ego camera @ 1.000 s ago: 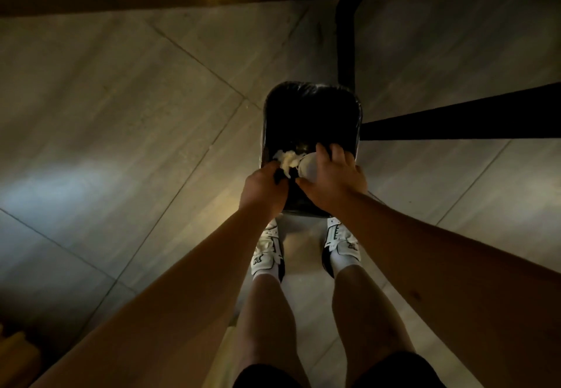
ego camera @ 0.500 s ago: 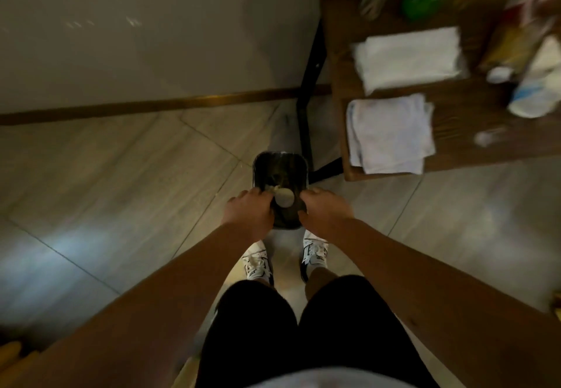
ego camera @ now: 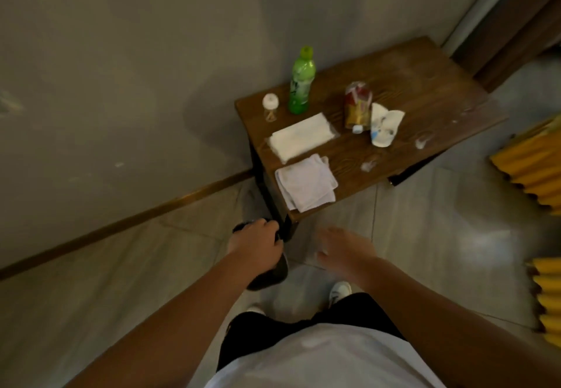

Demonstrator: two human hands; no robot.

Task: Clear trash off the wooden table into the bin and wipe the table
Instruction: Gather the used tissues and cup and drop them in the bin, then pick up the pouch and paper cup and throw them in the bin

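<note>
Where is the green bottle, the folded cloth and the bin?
green bottle [ego camera: 300, 87], head view, on its label.
folded cloth [ego camera: 306, 183], head view, middle of its top.
bin [ego camera: 268, 275], head view, dark side below the left hand.

Both bare arms are reaching forward and down from the lower edge of the view, forearms converging toward twelve o'clock. The left hand is curling knuckles-up, fingers bent under in a closed grip at about eleven o'clock of the torso. The right hand is hanging loose at one o'clock, fingers spread and slack, holding nothing, its outline smeared by blur.
</note>
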